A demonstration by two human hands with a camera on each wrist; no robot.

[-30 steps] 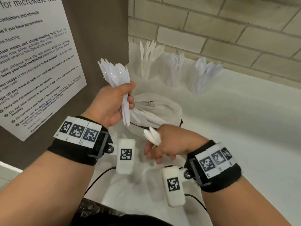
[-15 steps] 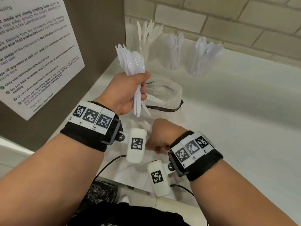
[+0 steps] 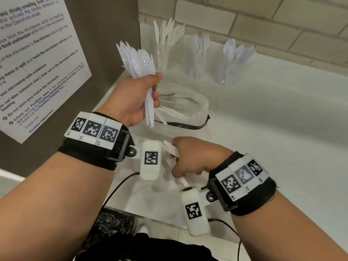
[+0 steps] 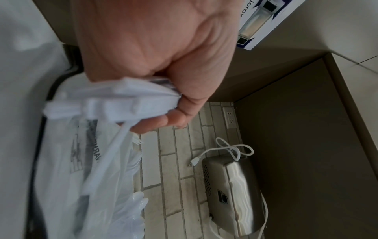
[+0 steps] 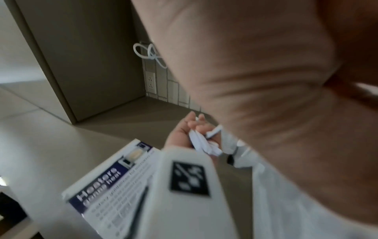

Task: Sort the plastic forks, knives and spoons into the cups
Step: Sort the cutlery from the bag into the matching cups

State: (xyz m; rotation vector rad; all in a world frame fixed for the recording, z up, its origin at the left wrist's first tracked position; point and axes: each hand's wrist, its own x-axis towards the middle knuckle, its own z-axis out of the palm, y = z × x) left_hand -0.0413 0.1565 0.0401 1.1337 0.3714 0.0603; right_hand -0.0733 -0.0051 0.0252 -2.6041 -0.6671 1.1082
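My left hand (image 3: 139, 97) is raised over the counter and grips a thick bundle of white plastic cutlery (image 3: 137, 61), heads up; the left wrist view shows the handles (image 4: 114, 103) sticking out of the fist. Lower and nearer to me, my right hand (image 3: 190, 159) is curled round a couple of white utensils (image 3: 170, 147) that look like spoons. Three clear cups stand at the back by the brick wall: knives (image 3: 165, 51), forks (image 3: 201, 59) and spoons (image 3: 231, 68). A clear plastic bag (image 3: 184, 110) with more cutlery lies just beyond the left hand.
A brown panel with a printed microwave notice (image 3: 37, 63) stands close on the left. The white counter (image 3: 273, 129) runs off to the right. A steel appliance (image 4: 231, 190) with a white cord sits farther back in the left wrist view. Below the counter edge is a black bin bag (image 3: 113, 223).
Both hands keep their grips. The left hand with its bundle has risen a little towards the cups, while the right hand stays low near the counter's front.
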